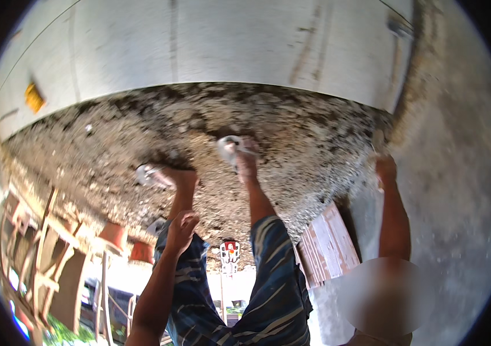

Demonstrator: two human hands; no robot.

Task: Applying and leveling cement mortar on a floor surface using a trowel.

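My right hand (pixel 386 170) is stretched out to the right, its fingers closed round a small tool with a flat, pale end, perhaps a trowel (pixel 378 141). Blur hides the tool's exact kind. It points away from me, beside the grey concrete wall (pixel 453 190) and over the edge of the gravelly ground (pixel 303 155). My left hand (pixel 182 229) hangs above my left knee with its fingers curled in; nothing shows in it. My striped blue shorts (pixel 271 271) and sandalled feet are between the two arms.
A large whitish panel (pixel 222 46) spans the far side, with a yellow object (pixel 34 98) at its left. Wooden boards (pixel 332 245) lean by the wall at the right. Wooden frames (pixel 46 259) and reddish buckets (pixel 113 236) stand at the near left.
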